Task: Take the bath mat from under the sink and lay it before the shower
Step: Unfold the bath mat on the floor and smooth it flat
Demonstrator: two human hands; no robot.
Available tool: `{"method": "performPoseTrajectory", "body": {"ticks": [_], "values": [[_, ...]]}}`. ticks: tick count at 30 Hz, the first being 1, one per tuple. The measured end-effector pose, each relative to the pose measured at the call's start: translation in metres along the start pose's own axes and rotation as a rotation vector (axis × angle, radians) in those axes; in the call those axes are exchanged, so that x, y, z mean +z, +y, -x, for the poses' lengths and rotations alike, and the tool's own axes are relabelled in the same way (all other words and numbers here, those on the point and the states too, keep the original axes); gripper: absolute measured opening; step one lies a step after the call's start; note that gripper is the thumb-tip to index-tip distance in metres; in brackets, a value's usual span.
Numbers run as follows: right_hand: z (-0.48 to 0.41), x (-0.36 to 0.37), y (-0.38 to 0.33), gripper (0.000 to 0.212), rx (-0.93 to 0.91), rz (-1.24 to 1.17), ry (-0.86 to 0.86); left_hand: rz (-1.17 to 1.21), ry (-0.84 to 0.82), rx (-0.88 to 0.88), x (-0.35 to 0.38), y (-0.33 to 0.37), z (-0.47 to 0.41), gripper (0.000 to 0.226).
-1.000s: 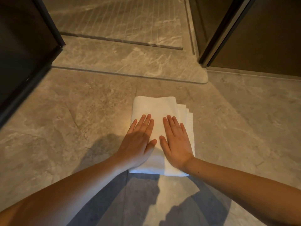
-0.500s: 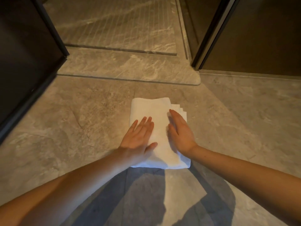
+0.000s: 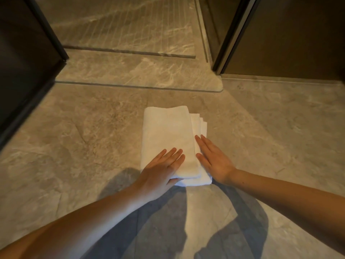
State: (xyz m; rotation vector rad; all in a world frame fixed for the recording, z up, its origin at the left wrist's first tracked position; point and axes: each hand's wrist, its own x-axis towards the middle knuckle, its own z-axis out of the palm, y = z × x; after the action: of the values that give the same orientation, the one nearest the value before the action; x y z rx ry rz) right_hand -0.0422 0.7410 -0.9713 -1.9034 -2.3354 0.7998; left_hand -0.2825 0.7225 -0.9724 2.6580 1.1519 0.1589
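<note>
The bath mat (image 3: 168,139) is white cloth, folded into a thick oblong packet with its long side running away from the person. Its left side is a smooth fold, and on the right the edges of the layers show in small steps. It lies flat on the grey marbled floor (image 3: 89,131), near the shower's stone threshold (image 3: 140,71) but apart from it, not yet spread. The left hand (image 3: 160,171) lies flat on its near end, and the right hand (image 3: 214,161) lies on its stepped right edge.
</note>
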Motion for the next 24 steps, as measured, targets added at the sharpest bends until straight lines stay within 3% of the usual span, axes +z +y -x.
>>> {"method": "performPoseTrajectory", "body": {"ticks": [5,17,21,24], "values": [[0.0,-0.002,0.011,0.052,-0.005,-0.205,0.005,0.143,0.042,-0.054,-0.006,-0.003,0.001,0.062],[-0.002,-0.002,0.019,0.054,-0.041,-0.13,-0.017,0.009,0.04,0.047,-0.002,0.004,-0.002,0.077],[-0.003,-0.001,0.02,0.052,-0.045,-0.153,-0.018,0.148,0.083,0.214,-0.007,0.011,-0.011,0.083],[-0.003,-0.003,0.02,0.051,-0.057,-0.171,-0.014,0.272,0.01,0.2,-0.009,0.02,-0.022,0.074]]}}
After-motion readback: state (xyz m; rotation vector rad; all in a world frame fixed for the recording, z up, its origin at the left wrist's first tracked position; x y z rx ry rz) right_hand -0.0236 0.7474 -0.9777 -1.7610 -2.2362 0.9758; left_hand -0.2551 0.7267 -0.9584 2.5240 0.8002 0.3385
